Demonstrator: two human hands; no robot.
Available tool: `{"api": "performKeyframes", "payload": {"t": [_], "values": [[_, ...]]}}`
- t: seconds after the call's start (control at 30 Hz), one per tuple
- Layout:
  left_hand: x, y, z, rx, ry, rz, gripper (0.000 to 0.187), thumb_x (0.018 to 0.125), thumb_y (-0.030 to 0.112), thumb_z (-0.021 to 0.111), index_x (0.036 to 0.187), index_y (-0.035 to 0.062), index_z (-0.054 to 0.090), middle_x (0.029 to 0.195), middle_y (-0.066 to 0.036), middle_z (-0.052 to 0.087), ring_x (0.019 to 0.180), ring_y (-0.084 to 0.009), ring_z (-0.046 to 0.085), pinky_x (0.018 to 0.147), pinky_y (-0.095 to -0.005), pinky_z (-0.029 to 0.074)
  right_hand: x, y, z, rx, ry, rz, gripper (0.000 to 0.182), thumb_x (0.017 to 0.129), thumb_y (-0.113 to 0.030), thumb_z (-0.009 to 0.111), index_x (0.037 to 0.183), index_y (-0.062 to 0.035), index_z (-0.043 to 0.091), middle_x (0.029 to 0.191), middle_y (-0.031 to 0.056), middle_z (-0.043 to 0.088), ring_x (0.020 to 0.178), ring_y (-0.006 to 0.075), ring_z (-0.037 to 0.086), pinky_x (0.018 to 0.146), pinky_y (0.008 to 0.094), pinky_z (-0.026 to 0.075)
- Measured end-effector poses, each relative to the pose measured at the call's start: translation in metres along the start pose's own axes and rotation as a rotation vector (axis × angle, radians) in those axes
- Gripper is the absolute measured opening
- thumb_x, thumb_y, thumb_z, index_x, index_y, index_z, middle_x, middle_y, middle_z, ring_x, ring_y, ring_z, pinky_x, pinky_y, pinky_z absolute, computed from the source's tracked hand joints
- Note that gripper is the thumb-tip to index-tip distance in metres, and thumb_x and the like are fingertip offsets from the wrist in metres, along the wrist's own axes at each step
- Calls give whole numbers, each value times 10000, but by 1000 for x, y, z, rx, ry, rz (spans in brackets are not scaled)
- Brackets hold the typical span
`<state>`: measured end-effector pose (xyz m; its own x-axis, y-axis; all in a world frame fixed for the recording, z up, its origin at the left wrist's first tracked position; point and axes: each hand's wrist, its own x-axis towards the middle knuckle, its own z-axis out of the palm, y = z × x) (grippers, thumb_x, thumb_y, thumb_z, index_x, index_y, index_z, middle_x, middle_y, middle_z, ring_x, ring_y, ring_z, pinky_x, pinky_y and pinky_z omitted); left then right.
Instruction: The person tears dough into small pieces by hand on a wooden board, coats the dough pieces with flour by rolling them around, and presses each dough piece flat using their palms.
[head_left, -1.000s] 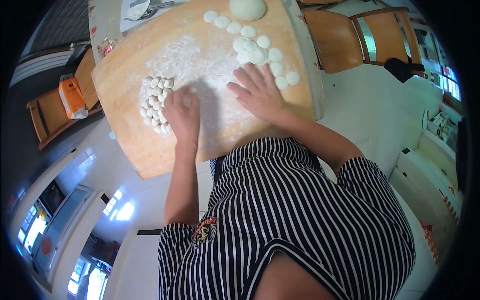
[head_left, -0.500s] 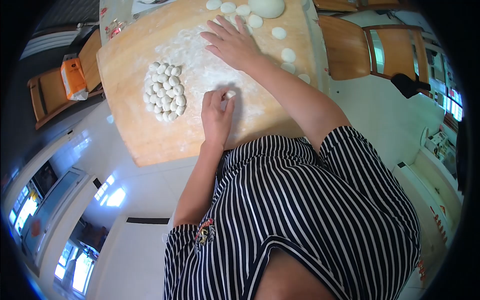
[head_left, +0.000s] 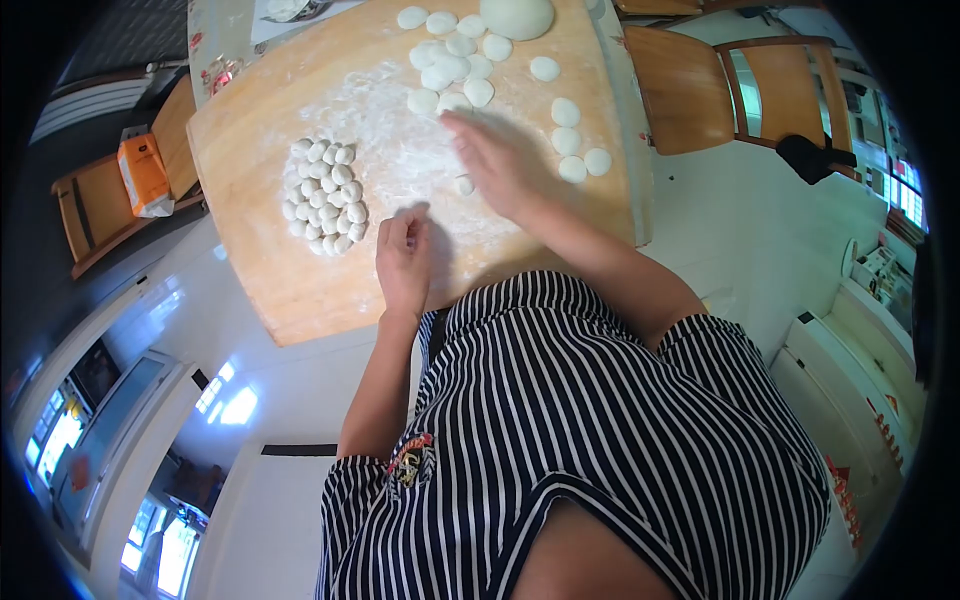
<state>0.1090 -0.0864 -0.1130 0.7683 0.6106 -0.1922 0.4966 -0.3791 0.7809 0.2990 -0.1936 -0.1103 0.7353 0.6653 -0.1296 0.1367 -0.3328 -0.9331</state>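
Note:
On the floured wooden board (head_left: 300, 285), my left hand (head_left: 403, 268) rests with its fingers loosely curled in toward the palm; I see nothing in them. My right hand (head_left: 497, 170) hovers or lies flat just beyond, fingers stretched out and a little blurred. Between the two hands sits a small dough piece (head_left: 464, 185), close to my right palm. To the left is a cluster of small floured dough pieces (head_left: 325, 198). Flattened dough rounds (head_left: 445, 70) overlap past my right fingertips, and more rounds (head_left: 566, 140) lie along the right side.
A large dough ball (head_left: 517, 16) sits at the far edge of the board. At the far left are a paper and a dish (head_left: 288, 8). Wooden chairs (head_left: 678, 90) flank the table, the left one bearing an orange package (head_left: 145, 175).
My right hand has drawn back toward me from the flattened rounds, uncovering several. My left hand has moved left and away from the small dough piece, which stays on the board.

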Motion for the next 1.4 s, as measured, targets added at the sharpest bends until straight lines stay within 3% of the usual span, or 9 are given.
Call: {"api": "performKeyframes", "payload": {"t": [0.07, 0.1, 0.2, 0.47, 0.73, 0.87, 1.07, 1.23, 1.4], "values": [[-3, -7, -8, 32, -31, -85, 213, 959, 60, 675, 1166, 50, 727, 1007, -105, 632, 847, -212, 623, 786, -336, 534, 10, 12, 34, -738, -67, -381, 496, 1110, -427, 464, 1537, -184, 532, 1644, 140, 426, 1524, 322, 372, 1252, 441, 288], [-4, -7, -11, 35, -27, -91, 213, 959, 60, 675, 1166, 50, 727, 1007, -105, 632, 847, -212, 623, 786, -336, 534, 7, 9, 45, -768, -120, -350, 558, 1072, -488, 501, 1580, -260, 473, 1707, 102, 310, 1577, 363, 224, 1286, 528, 158], [-9, -7, -20, 26, -32, -130, 172, 953, 42, 671, 1116, 49, 725, 980, -99, 631, 818, -214, 620, 757, -338, 529, -1, 21, 56, -923, -126, -458, 591, 1028, -508, 552, 1562, -259, 495, 1651, 103, 405, 1553, 387, 273, 1259, 604, 186], [13, -26, -49, 317, 283, 47, 310, 896, 55, 717, 1204, 89, 704, 1120, -114, 652, 944, -276, 634, 835, -390, 531, 5, 17, 57, -934, -127, -439, 603, 1002, -514, 576, 1556, -289, 499, 1644, 71, 419, 1549, 365, 286, 1256, 602, 192], [35, -28, -48, 617, 171, 165, 383, 810, 36, 742, 1184, 109, 698, 1168, -107, 674, 1079, -335, 623, 929, -465, 499, 4, 20, 55, -972, -65, -477, 559, 1027, -461, 552, 1549, -268, 504, 1642, 59, 422, 1549, 319, 301, 1257, 577, 219], [31, -32, -37, 681, 207, 145, 414, 799, 59, 753, 1203, 114, 681, 1098, -121, 661, 1020, -342, 627, 908, -469, 500, -1, 35, 37, -901, -113, -610, 521, 1024, -235, 549, 1541, -195, 496, 1623, 57, 448, 1532, 259, 354, 1280, 524, 234], [16, 18, 7, 248, 59, 270, 374, 858, 69, 752, 1223, 44, 675, 1026, -154, 612, 899, -309, 637, 844, -404, 556, 6, 59, -9, -928, -27, -678, 505, 957, -102, 545, 1460, -141, 570, 1534, 65, 545, 1479, 252, 438, 1259, 470, 300], [29, 32, 55, 128, -139, 181, 356, 830, 101, 822, 1160, 59, 697, 1046, -145, 620, 920, -284, 652, 818, -387, 567, -1, 52, -27, -741, 158, -501, 535, 898, -29, 626, 1422, -134, 604, 1520, 88, 553, 1472, 307, 442, 1248, 486, 325], [28, 28, 66, 95, -59, 258, 338, 826, 127, 841, 1129, 66, 704, 1046, -128, 629, 929, -273, 658, 815, -376, 569, -12, 48, -33, -477, 348, -343, 481, 929, -14, 595, 1399, -115, 624, 1488, 131, 578, 1433, 341, 485, 1214, 463, 375]]}}
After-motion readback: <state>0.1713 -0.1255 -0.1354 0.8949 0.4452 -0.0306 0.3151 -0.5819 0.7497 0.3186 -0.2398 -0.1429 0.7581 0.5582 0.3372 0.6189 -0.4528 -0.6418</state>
